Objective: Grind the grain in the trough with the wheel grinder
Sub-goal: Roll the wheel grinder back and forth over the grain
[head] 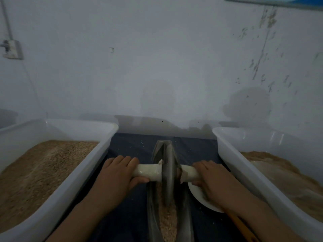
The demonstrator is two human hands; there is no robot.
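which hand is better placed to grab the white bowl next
Right. The right hand grips the handle directly above the white bowl, which lies beside the trough on that side. The left hand holds the opposite end, with the wheel between it and the bowl.

- No writing, label, brand, number or sign could be read anywhere in the view.
- Framed picture (286, 1) at the top right of the wall: only a blue strip of it showed, with no lettering that could be made out.
- Wall socket (12, 49) at the left: too blurred to tell any marking.
- The two white tubs (97, 159) (232, 159), the wheel grinder (167, 173) and the trough (152, 215) bore no visible marks.
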